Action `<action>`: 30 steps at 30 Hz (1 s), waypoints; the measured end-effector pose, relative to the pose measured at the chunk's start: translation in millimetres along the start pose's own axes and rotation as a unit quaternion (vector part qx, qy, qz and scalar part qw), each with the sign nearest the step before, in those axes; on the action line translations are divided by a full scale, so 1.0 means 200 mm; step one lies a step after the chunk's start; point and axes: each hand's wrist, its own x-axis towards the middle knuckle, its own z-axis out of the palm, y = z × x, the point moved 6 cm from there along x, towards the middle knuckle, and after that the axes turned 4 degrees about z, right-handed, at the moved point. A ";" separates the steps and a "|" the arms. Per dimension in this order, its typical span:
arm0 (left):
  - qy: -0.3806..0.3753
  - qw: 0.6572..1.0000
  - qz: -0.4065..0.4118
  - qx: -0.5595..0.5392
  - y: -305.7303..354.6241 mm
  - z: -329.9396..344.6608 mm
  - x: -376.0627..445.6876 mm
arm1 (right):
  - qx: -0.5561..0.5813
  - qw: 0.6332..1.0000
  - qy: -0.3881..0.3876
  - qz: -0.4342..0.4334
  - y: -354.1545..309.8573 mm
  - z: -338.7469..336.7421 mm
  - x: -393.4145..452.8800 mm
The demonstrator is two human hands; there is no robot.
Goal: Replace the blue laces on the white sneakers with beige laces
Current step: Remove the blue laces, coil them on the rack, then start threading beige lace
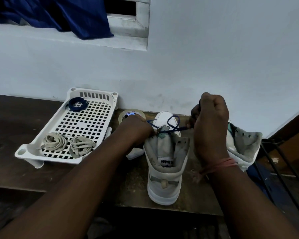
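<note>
The right hand [209, 118] grips the blue lace [177, 125], which runs leftward across the sneaker [164, 169] to the left hand [138, 126], apparently pinching it.

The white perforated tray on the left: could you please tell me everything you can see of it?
The white perforated tray looks like moulded plastic, rectangular, with a square-holed grid floor, a slotted far wall and round corner sockets. It stands on short legs on the dark wooden table, its far end near the wall. Inside, a coiled blue lace lies at the far end and two bundled beige laces at the near end. Neither hand touches it.
</note>
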 end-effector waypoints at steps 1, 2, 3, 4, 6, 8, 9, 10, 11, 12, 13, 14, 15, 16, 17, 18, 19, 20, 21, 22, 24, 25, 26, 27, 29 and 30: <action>0.001 1.000 -0.003 -0.005 -0.01 0.00 0.00 | -0.056 0.998 0.008 -0.035 -0.02 -0.01 0.00; 0.002 1.000 -0.004 -0.004 -0.01 0.00 0.00 | -0.114 0.990 0.008 -0.079 -0.04 -0.02 0.00; 0.002 1.000 -0.004 -0.003 -0.01 0.00 0.00 | -0.171 0.977 -0.003 -0.126 -0.06 -0.01 -0.01; 0.002 1.000 -0.003 0.001 0.00 0.00 0.00 | -0.239 0.956 -0.024 -0.168 -0.06 0.00 -0.02; 0.002 1.000 0.000 0.004 0.00 0.00 -0.01 | -0.409 0.880 -0.099 -0.220 -0.02 0.06 -0.05; 0.003 1.000 0.004 0.008 0.01 0.00 0.00 | -0.550 0.786 -0.182 -0.214 0.08 0.10 -0.06; 0.003 1.000 0.005 0.011 0.01 0.00 0.00 | -0.587 0.757 -0.217 -0.190 0.14 0.11 -0.06; 0.003 1.000 0.006 0.014 0.01 0.01 -0.01 | -0.604 0.740 -0.241 -0.173 0.19 0.12 -0.06; 0.003 1.000 0.006 0.018 0.01 0.01 -0.01 | -0.599 0.741 -0.250 -0.172 0.21 0.12 -0.05; 0.004 1.000 0.006 0.021 0.01 0.01 -0.02 | -0.574 0.760 -0.239 -0.188 0.20 0.12 -0.04; 0.006 1.000 0.006 0.017 0.01 0.00 -0.02 | -0.530 0.798 -0.207 -0.200 0.18 0.12 -0.03; 0.009 1.000 0.005 0.012 0.01 0.00 -0.02 | -0.464 0.849 -0.162 -0.193 0.14 0.10 -0.01; 0.011 1.000 0.005 0.010 0.01 0.00 -0.03 | -0.381 0.902 -0.110 -0.170 0.10 0.06 0.02; 0.012 1.000 0.006 0.009 0.01 0.00 -0.04 | -0.290 0.945 -0.065 -0.135 0.07 0.03 0.04; 0.014 1.000 0.009 0.008 0.01 0.00 -0.04 | -0.213 0.972 -0.026 -0.094 0.06 -0.01 0.06; 0.015 1.000 0.014 0.005 0.02 0.00 -0.04 | -0.169 0.984 -0.002 -0.055 0.06 -0.04 0.08; 0.019 1.000 0.021 0.002 0.02 0.01 -0.05 | -0.167 0.986 -0.002 -0.025 0.07 -0.05 0.09; 0.028 0.999 0.029 0.000 0.03 0.02 -0.05 | -0.210 0.977 -0.020 0.001 0.09 -0.04 0.10; 0.041 0.998 0.040 0.003 0.03 0.02 -0.05 | -0.279 0.959 -0.047 0.030 0.14 -0.04 0.09; 0.056 0.997 0.052 0.013 0.04 0.02 -0.05 | -0.333 0.937 -0.082 0.064 0.18 -0.03 0.08; 0.081 0.994 0.065 0.031 0.05 0.03 -0.04 | -0.342 0.919 -0.140 0.134 0.28 0.00 0.04; 0.085 0.994 0.063 0.039 0.05 0.03 -0.04 | -0.315 0.922 -0.152 0.168 0.31 0.01 0.04; 0.087 0.993 0.061 0.049 0.04 0.04 -0.04 | -0.289 0.926 -0.149 0.193 0.34 0.01 0.04; 0.090 0.992 0.061 0.061 0.04 0.05 -0.04 | -0.273 0.930 -0.136 0.203 0.36 0.00 0.05; 0.096 0.988 0.077 0.096 0.05 0.06 -0.04 | -0.263 0.936 -0.110 0.204 0.37 0.00 0.07; 0.100 0.984 0.089 0.114 0.06 0.06 -0.05 | -0.263 0.937 -0.107 0.204 0.37 0.00 0.08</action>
